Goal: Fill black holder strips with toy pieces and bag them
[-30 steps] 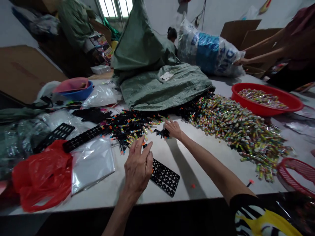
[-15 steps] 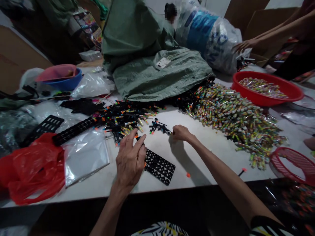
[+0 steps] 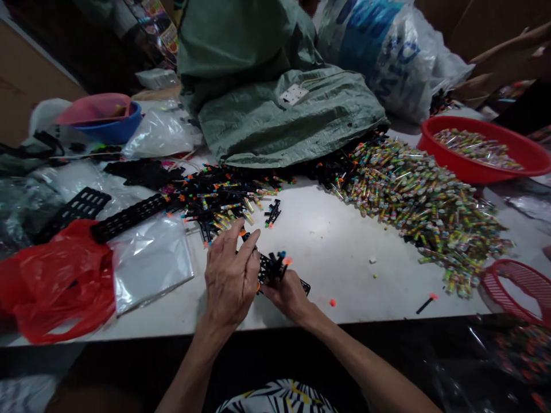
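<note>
Black plastic rack [image 3: 272, 267] studded with orange-tipped sticks sits in the right hand [image 3: 289, 296], whose fingers curl closely under it above the white counter [image 3: 336, 246], a snug hold that looks right for such small parts. Beside it, the left hand [image 3: 230, 281] is half open, its fingers spread over the rack's near end; whether it grips, I cannot tell. A perforated black tray [image 3: 305, 285] lies mostly hidden beneath. Farther off lie a heap of black racks [image 3: 219, 198], a mound of cellophane-wrapped sticks [image 3: 422, 212] and, far right, a red basin [image 3: 482, 166].
</note>
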Demonstrator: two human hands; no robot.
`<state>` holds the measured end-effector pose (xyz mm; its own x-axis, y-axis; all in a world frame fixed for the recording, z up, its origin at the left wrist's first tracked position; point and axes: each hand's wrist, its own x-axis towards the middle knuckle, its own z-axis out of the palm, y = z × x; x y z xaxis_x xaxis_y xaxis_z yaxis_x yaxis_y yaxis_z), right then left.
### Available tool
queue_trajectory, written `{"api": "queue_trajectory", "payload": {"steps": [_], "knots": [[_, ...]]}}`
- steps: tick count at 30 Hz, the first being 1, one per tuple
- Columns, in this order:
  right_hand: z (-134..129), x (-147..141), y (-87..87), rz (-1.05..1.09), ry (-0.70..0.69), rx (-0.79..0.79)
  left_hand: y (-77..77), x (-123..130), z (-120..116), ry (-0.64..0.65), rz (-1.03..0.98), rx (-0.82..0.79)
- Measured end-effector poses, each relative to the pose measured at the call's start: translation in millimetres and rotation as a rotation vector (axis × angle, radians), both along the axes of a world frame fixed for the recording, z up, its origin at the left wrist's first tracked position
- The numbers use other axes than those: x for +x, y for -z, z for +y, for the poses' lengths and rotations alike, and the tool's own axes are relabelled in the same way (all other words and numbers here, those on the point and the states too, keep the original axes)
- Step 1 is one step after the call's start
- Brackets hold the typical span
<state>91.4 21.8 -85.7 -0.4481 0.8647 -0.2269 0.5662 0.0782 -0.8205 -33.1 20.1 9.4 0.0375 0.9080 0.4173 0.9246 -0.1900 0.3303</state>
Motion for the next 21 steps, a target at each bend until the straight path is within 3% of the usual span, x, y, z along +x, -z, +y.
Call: {"api": "queue_trajectory", "payload": {"steps": [3, 5, 7, 9, 12, 15, 18, 21], "knots": [[-10.9, -5.0, 1.9, -0.295, -0.079, 0.251, -2.7, -0.5, -1.8, 0.006, 0.034, -0.012], [-1.7, -4.0, -2.8, -0.414, -0.19, 0.287, -5.4, -2.4, -4.0, 0.01, 0.056, -0.018], [29.7, -1.2, -14.4, -0.451, -0.374, 0.25, -7.4, -5.3, -6.8, -0.001, 0.059, -0.01], [79.5, -1.7, -30.9, -0.46, -0.499, 0.227, -7.7, -7.8, -8.8, -0.011, 0.054, 0.009], [157.1, -16.4, -54.1, -0.549, -0.187, 0.401, -4.8, -8.8, -7.5, -0.001, 0.077, 0.035], [198.7, -36.3, -61.3, -0.582, -0.071, 0.451, -0.7, -8.5, -2.1, -0.008, 0.115, 0.033], [199.6, -35.2, -50.1, -0.614, -0.039, 0.447, 1.6, -9.6, 1.3, -0.004, 0.131, 0.034], [182.4, -4.1, -36.3, -0.66, 0.03, 0.416, 2.4, -10.3, 0.9, 0.024, 0.127, 0.042]]}}
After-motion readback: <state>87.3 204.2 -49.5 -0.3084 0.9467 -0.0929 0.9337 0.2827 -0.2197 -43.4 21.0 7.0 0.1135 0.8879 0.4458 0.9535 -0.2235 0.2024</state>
